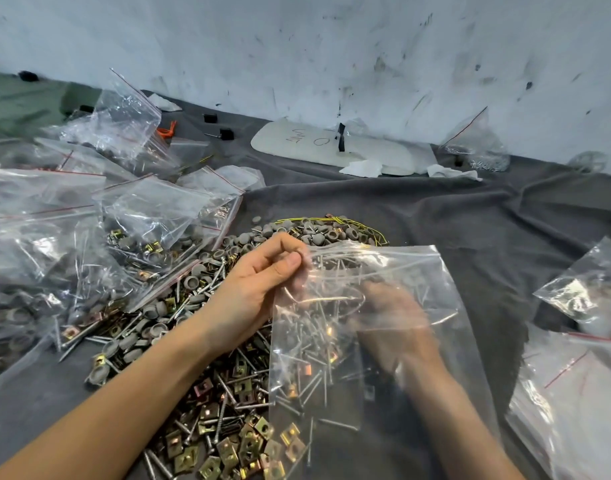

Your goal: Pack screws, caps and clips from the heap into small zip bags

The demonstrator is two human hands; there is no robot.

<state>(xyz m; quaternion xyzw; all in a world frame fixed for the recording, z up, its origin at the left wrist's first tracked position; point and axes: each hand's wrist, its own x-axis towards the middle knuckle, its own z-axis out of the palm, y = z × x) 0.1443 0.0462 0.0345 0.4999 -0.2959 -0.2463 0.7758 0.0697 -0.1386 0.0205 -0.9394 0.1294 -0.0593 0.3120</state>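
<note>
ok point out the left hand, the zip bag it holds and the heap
left hand (259,285): head view, middle of the hand
zip bag (415,268): head view, clear upper panel
heap (228,431): head view, its near end

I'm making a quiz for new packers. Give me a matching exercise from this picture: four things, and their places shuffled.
Things: 1 left hand; 2 right hand; 3 white board; 4 brass clips.
Places: A by the wall; B near end of the heap; C pinching the top edge of the zip bag; D seen through that bag.
Pairs: 1-C; 2-D; 3-A; 4-B.
</note>
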